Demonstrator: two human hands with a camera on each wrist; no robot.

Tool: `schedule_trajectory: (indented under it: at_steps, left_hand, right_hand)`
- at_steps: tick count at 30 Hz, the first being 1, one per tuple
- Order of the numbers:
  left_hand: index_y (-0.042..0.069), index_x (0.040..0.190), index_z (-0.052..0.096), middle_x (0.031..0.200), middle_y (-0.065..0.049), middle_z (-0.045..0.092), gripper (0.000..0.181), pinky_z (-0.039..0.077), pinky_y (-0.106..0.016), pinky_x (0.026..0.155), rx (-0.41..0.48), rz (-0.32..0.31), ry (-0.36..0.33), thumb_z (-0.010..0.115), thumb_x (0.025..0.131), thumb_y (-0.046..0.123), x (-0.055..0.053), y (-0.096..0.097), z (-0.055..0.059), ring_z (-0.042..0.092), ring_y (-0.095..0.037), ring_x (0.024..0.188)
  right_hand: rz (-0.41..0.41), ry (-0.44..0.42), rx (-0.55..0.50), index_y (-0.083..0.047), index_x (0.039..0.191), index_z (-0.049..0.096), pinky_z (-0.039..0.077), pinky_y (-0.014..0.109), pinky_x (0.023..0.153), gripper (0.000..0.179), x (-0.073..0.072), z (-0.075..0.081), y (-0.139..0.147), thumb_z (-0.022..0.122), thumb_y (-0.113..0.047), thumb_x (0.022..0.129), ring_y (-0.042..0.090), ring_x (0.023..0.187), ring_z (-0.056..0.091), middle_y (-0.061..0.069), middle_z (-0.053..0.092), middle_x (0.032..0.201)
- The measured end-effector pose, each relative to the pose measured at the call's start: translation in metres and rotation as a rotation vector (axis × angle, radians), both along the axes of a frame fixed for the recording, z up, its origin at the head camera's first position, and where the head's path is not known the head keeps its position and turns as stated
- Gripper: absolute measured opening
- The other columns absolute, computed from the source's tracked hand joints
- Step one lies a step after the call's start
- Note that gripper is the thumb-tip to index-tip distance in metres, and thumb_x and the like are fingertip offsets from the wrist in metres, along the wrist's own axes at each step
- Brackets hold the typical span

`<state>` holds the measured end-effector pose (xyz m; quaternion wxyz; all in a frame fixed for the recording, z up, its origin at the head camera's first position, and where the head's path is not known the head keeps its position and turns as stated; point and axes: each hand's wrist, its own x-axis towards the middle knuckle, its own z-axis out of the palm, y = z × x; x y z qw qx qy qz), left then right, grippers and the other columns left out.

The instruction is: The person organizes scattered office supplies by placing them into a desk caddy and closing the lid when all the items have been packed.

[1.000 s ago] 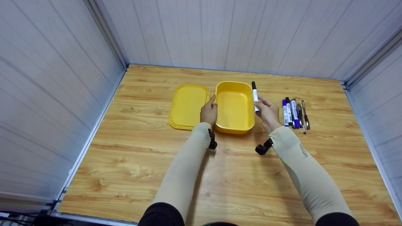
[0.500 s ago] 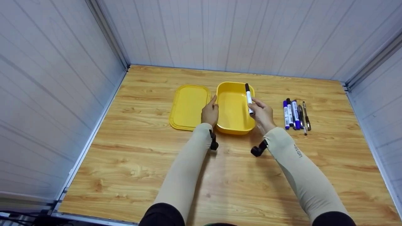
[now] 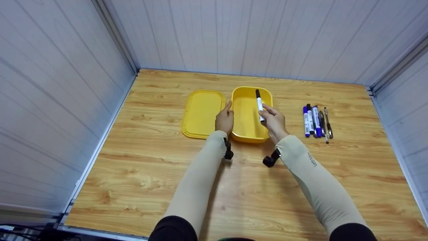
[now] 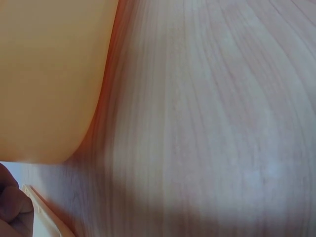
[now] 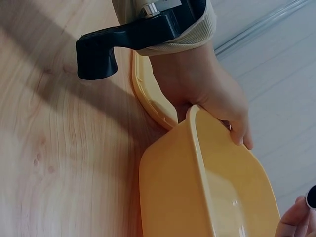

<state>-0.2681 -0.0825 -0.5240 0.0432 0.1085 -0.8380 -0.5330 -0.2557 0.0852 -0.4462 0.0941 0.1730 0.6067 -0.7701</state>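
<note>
My right hand (image 3: 276, 124) pinches a whiteboard marker (image 3: 259, 104) between thumb and fingers. It has a white barrel and a black cap pointing away, and hangs tilted over the yellow plastic box (image 3: 249, 140). My left hand (image 3: 224, 121) grips the box's left side at the rim; in the right wrist view this left hand (image 5: 210, 91) reaches behind the box wall (image 5: 173, 182). Only curled fingers (image 4: 15, 205) show in the left wrist view, beside the box (image 4: 44, 84). In the right wrist view the right fingers (image 5: 294, 219) and marker end (image 5: 311, 197) barely enter at the edge.
Left of the box lies its flat yellow lid (image 3: 204, 113), partly behind the left hand. Several markers (image 3: 311, 118) and pens (image 3: 328, 124) lie in a row to the right on the wooden table (image 3: 147, 167). White panels (image 3: 200, 36) enclose the back and sides.
My right hand has carried the marker leftward, from the box's right rim to above its inside. The left hand has stayed at the box's left side.
</note>
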Motion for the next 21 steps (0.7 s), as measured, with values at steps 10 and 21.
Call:
schedule_trajectory:
  at_steps: [10,21]
  left_hand:
    - [0.029,0.138,0.036,0.063,-0.004,0.047,0.042,0.029,-0.027,0.048,-0.019,0.009,0.006,0.039,0.096,0.023,-0.002,0.0,0.0,0.032,-0.014,0.048]
    - [0.036,0.137,0.035,0.064,-0.003,0.048,0.043,0.03,-0.025,0.046,-0.001,0.019,0.002,0.04,0.096,0.024,0.0,0.0,0.001,0.032,-0.012,0.047]
  right_hand:
    - [0.021,0.008,0.024,-0.005,0.124,0.055,0.04,0.017,0.051,0.039,0.0,-0.005,-0.006,0.06,-0.003,0.085,0.011,0.069,0.047,0.004,0.054,0.098]
    - [0.038,-0.013,-0.006,-0.005,0.122,0.056,0.04,0.018,0.05,0.038,0.001,-0.015,-0.017,0.06,-0.003,0.084,0.01,0.064,0.046,0.005,0.053,0.091]
